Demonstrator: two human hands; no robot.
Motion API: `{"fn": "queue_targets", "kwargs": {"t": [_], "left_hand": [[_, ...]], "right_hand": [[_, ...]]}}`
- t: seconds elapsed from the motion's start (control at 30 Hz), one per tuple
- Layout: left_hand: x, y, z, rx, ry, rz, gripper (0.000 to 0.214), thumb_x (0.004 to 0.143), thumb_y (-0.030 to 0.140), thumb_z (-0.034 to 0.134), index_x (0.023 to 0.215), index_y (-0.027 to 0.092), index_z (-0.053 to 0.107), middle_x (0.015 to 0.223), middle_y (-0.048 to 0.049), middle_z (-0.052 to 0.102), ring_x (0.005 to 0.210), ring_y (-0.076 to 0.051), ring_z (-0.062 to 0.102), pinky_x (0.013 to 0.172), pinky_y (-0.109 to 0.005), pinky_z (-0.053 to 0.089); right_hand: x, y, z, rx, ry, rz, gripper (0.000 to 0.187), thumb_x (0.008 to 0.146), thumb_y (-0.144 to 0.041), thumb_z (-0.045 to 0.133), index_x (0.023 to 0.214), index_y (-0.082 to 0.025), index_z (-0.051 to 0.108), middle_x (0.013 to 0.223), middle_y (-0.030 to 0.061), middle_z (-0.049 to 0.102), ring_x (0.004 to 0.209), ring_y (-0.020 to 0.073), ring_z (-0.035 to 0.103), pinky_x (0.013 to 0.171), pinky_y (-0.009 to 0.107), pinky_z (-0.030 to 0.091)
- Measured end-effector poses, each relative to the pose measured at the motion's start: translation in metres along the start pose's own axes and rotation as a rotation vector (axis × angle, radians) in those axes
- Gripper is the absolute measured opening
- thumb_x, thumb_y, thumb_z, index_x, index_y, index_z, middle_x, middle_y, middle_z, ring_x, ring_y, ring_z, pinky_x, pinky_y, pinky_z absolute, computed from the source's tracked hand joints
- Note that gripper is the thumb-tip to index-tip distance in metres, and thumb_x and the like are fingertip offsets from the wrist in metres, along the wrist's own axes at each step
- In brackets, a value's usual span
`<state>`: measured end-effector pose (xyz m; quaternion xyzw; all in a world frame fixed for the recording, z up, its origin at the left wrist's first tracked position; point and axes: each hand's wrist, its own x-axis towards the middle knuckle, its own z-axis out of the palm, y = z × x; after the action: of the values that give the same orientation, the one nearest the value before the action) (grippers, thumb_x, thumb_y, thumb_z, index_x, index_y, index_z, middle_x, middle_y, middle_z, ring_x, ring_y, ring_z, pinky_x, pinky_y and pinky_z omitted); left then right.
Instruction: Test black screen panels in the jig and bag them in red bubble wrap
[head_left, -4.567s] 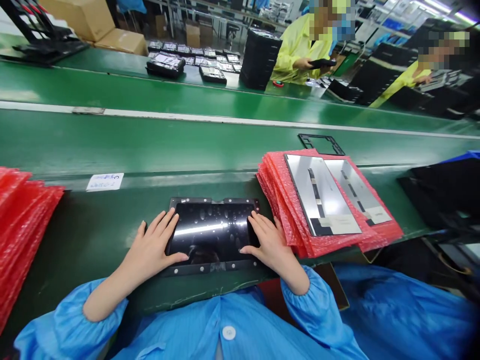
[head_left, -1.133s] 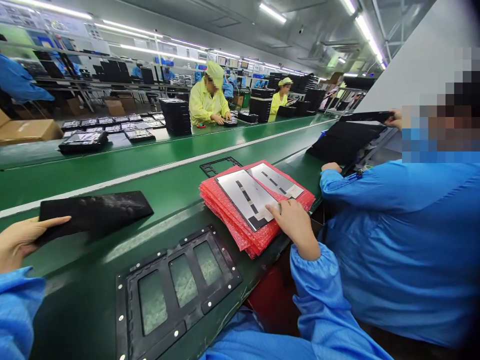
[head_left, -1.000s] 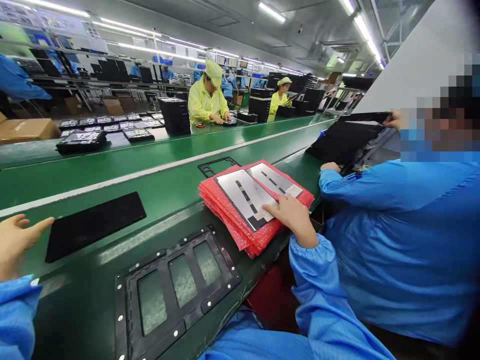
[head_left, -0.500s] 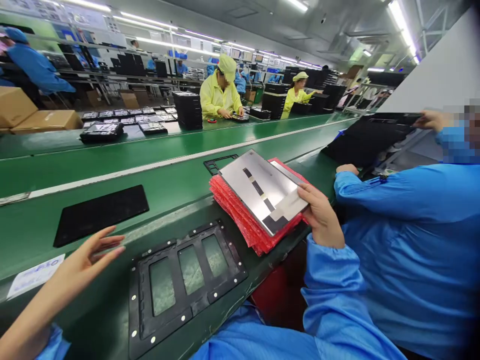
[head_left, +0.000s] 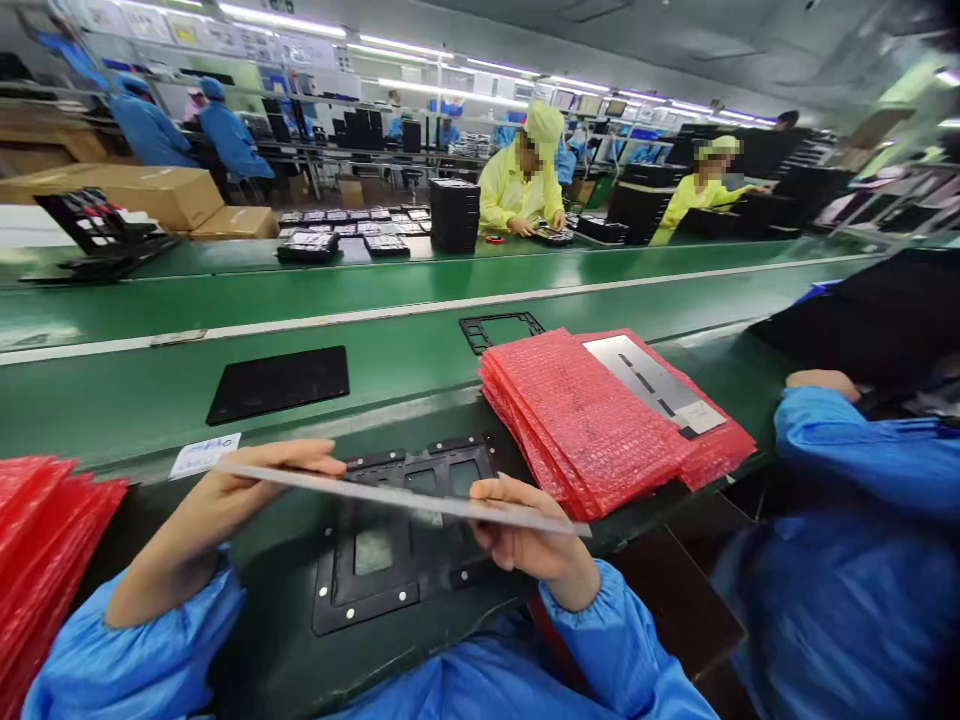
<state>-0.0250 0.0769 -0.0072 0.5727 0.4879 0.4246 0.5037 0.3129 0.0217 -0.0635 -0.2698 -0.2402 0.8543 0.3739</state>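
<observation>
Up off the red stack comes the silver-backed display panel (head_left: 397, 497), now gripped edge-on by the left hand (head_left: 262, 485) and right hand (head_left: 525, 530), just above the black jig (head_left: 367, 600); a second panel (head_left: 652, 380) lies on the red bubble-wrap bags (head_left: 570, 430).
</observation>
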Motion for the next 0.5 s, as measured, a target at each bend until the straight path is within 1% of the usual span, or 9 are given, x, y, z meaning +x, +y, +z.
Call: {"fn": "queue_targets", "kwargs": {"t": [0.07,0.1,0.13,0.17,0.23,0.3,0.33,0.4,0.5], "left_hand": [[-0.004,0.000,-0.003,0.068,0.089,-0.038,0.040,0.065,0.057,0.080,0.075,0.020,0.075,0.069,-0.0041,0.072,0.061,-0.018,0.063,0.055,-0.025,0.049],[-0.004,0.000,-0.003,0.045,0.153,-0.068,0.041,0.065,0.059,0.078,0.068,0.019,0.071,0.062,-0.0014,0.068,0.054,-0.015,0.058,0.048,-0.022,0.044],[-0.005,0.000,-0.001,0.000,0.189,-0.112,0.042,0.066,0.059,0.077,0.066,0.018,0.068,0.058,0.0002,0.065,0.051,-0.014,0.055,0.045,-0.022,0.041],[-0.005,0.000,0.002,-0.047,0.195,-0.157,0.042,0.068,0.059,0.076,0.067,0.018,0.066,0.059,0.0006,0.065,0.050,-0.014,0.055,0.044,-0.022,0.041],[-0.005,-0.001,0.007,-0.099,0.197,-0.210,0.041,0.070,0.057,0.075,0.070,0.018,0.066,0.063,-0.0006,0.067,0.053,-0.015,0.059,0.048,-0.023,0.044],[-0.004,-0.003,0.012,-0.090,0.222,-0.208,0.042,0.071,0.057,0.075,0.068,0.017,0.065,0.062,-0.0012,0.067,0.052,-0.014,0.058,0.048,-0.023,0.043],[-0.004,-0.005,0.013,-0.079,0.231,-0.207,0.043,0.071,0.057,0.074,0.066,0.016,0.064,0.059,-0.0007,0.065,0.050,-0.013,0.056,0.046,-0.022,0.041],[-0.003,-0.009,0.016,-0.068,0.217,-0.206,0.044,0.072,0.058,0.073,0.064,0.016,0.062,0.056,0.0002,0.063,0.047,-0.012,0.053,0.044,-0.021,0.038],[0.000,-0.015,0.016,-0.057,0.189,-0.192,0.043,0.073,0.057,0.073,0.064,0.016,0.062,0.056,0.0001,0.063,0.048,-0.013,0.054,0.044,-0.022,0.038]], "right_hand": [[0.014,0.007,-0.010,-0.004,-0.233,0.211,0.062,0.087,-0.064,0.046,0.092,-0.008,0.071,0.091,0.0172,0.074,0.069,0.0206,0.070,0.042,0.022,0.051],[0.020,0.011,-0.014,-0.031,-0.320,0.288,0.074,0.086,-0.072,0.040,0.091,-0.005,0.071,0.093,0.0212,0.074,0.070,0.0233,0.071,0.042,0.024,0.052],[0.026,0.014,-0.017,-0.059,-0.354,0.309,0.080,0.085,-0.076,0.036,0.090,-0.004,0.071,0.093,0.0233,0.074,0.071,0.0252,0.072,0.044,0.026,0.053],[0.032,0.016,-0.019,-0.074,-0.326,0.259,0.080,0.086,-0.076,0.036,0.091,-0.005,0.072,0.093,0.0228,0.074,0.072,0.0261,0.073,0.046,0.027,0.055],[0.042,0.018,-0.019,-0.041,-0.144,0.047,0.067,0.088,-0.070,0.042,0.097,-0.011,0.072,0.092,0.0162,0.076,0.075,0.0260,0.074,0.054,0.032,0.058],[0.052,0.016,-0.015,0.044,0.032,-0.113,0.056,0.090,-0.066,0.048,0.103,-0.017,0.072,0.094,0.0103,0.077,0.084,0.0260,0.074,0.068,0.040,0.061],[0.056,0.013,-0.013,0.087,0.070,-0.144,0.056,0.088,-0.067,0.050,0.105,-0.018,0.072,0.097,0.0096,0.077,0.090,0.0266,0.073,0.076,0.043,0.060],[0.061,0.007,-0.008,0.144,0.073,-0.148,0.059,0.081,-0.069,0.058,0.107,-0.018,0.072,0.104,0.0106,0.076,0.104,0.0287,0.070,0.089,0.047,0.055],[0.065,0.003,-0.004,0.129,0.093,-0.193,0.050,0.072,-0.050,0.079,0.110,-0.019,0.071,0.108,0.0091,0.076,0.109,0.0288,0.068,0.099,0.047,0.051]]}}
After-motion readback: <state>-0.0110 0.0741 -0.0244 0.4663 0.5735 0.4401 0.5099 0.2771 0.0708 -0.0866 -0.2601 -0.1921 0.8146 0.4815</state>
